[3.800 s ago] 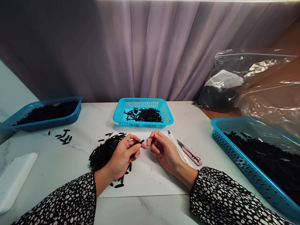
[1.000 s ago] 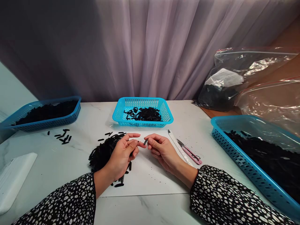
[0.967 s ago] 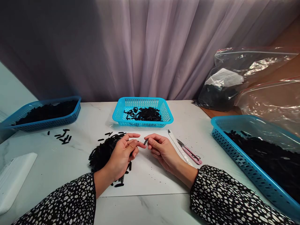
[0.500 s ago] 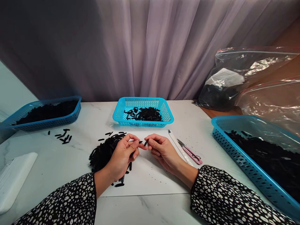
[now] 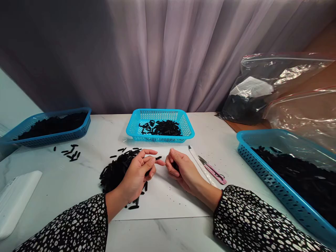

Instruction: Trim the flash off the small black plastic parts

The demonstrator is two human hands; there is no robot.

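Note:
My left hand (image 5: 138,175) pinches a small black ridged strip (image 5: 159,158) between thumb and fingers, its tip poking out to the right; more dark pieces show under its curled fingers. Close beside it, my right hand (image 5: 185,171) is curled closed, with black pieces (image 5: 175,166) partly visible in the palm. Both hands hover over a white sheet (image 5: 162,206). A heap of the same black strips (image 5: 115,173) lies left of and partly behind my left hand. Several loose strips (image 5: 133,207) lie below it.
A light-blue basket (image 5: 160,139) with black strips stands behind. Fuller blue baskets sit left (image 5: 60,134) and right (image 5: 262,173). Pink-handled snips (image 5: 214,172) and a white craft knife (image 5: 195,155) lie right of my hand. Clear bags (image 5: 252,94) stand back right; a white block (image 5: 19,199) lies left.
My right hand has drawn slightly away to the right, and the strip at its fingertips has gone into its curled palm. The strip in my left hand now sticks out further.

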